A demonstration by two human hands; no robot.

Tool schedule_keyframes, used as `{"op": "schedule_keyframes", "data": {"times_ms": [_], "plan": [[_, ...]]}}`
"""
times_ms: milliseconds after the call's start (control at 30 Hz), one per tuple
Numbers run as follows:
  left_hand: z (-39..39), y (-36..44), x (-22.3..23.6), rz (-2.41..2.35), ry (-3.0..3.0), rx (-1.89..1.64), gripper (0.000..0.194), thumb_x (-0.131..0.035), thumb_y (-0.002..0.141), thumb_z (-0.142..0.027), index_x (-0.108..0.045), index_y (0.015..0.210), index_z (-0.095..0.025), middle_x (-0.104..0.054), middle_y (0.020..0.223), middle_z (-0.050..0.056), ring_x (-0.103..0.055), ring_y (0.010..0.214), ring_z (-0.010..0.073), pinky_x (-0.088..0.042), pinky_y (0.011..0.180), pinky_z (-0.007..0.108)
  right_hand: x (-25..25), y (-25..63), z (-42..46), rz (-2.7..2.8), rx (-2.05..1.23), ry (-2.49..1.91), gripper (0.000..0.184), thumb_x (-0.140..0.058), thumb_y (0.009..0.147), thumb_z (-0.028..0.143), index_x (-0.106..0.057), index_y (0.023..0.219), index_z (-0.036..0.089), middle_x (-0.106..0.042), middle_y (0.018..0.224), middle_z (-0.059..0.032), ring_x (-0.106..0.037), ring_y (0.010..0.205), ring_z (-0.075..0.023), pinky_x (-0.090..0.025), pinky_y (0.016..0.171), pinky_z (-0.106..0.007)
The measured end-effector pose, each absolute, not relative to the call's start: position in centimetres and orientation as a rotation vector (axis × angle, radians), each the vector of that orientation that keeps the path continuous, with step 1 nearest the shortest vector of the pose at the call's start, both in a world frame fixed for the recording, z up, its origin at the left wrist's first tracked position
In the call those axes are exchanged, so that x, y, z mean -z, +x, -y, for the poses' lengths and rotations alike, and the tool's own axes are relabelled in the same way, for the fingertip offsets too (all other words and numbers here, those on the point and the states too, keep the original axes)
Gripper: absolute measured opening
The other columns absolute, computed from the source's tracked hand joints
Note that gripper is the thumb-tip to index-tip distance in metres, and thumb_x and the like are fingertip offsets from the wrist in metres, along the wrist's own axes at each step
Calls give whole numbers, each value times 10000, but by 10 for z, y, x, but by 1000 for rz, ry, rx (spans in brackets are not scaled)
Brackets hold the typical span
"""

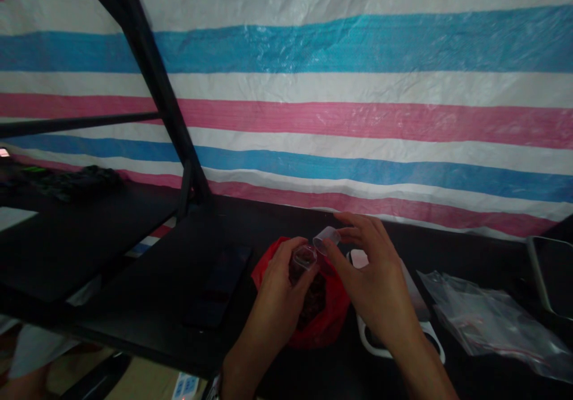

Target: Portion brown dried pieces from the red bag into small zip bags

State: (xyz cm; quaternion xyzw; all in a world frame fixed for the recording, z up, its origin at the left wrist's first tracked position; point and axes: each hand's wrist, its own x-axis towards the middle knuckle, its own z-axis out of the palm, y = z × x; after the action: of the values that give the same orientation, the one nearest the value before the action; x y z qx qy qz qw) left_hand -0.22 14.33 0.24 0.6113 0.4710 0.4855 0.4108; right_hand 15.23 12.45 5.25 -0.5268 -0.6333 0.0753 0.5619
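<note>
Our left hand (283, 283) curls round a clear container (305, 257) over the open red bag (337, 304); our right hand (375, 273) pinches what looks, in dim light, like a translucent cap (326, 240) beside its rim. We judge this the uncapped step; the next move calls for steadiness.

Pink, white and blue striped plastic sheeting (358, 48), backdrop. Slanted black metal frame (152, 60), left. Black flat-topped counter (147, 289); on it, dark rectangular phone-like slab (219, 286). Clear plastic bags (496, 322), right. Dark crumpled heap (85, 182), far left.
</note>
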Motion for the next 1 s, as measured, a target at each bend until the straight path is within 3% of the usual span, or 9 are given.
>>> {"op": "schedule_keyframes", "data": {"times_ms": [167,367,500,633,833,1000], "plan": [[-145,-10,-8,-1175,1506,-1343,472,-759,857,-330,-619,1307,-297,-762,1198,31,-701,1169,248,-485,1097,451,-44,153,-128,1496,-300,-1377,338,-732,916,268,-712,1253,286,-665,1235,-64,-732,899,-203,-633,859,-407],[-147,-15,-16,-933,1273,-1425,547,-838,810,-311,-599,1300,-273,-784,1188,26,-755,1104,205,-582,991,351,-33,153,-129,1592,-388,-1533,393,-673,920,210,-701,1309,257,-675,1272,-105,-744,955,-248,-611,882,-439],[-147,-19,-19,-793,1222,-1475,590,-866,814,-286,-572,1325,-279,-802,1194,24,-772,1106,191,-596,1001,323,-33,154,-129,1679,-495,-1483,257,-652,958,220,-765,1188,249,-750,1160,-81,-748,1014,-255,-593,934,-428],[-143,-21,-18,-744,1242,-1440,624,-821,892,-347,-509,1429,-290,-778,1325,83,-752,1208,227,-595,1046,363,-40,156,-127,1578,-514,-1316,229,-633,998,282,-775,1172,239,-791,1146,-75,-753,1067,-235,-585,998,-400],[-141,-20,-14,-656,1231,-1291,819,-749,944,-530,-333,1613,-305,-686,1482,178,-689,1339,300,-575,1108,453,-47,147,-120,1613,-900,-1115,252,-640,988,244,-789,1191,257,-822,1179,-37,-773,1054,-207,-604,986,-360],[-140,-22,-11,-635,1147,-1265,839,-735,952,-560,-317,1656,-377,-583,1606,146,-646,1394,313,-549,1147,484,-45,145,-122,1456,-906,-1105,187,-686,960,320,-817,1060,232,-836,1049,-40,-783,971,-216,-622,911,-343]]}}
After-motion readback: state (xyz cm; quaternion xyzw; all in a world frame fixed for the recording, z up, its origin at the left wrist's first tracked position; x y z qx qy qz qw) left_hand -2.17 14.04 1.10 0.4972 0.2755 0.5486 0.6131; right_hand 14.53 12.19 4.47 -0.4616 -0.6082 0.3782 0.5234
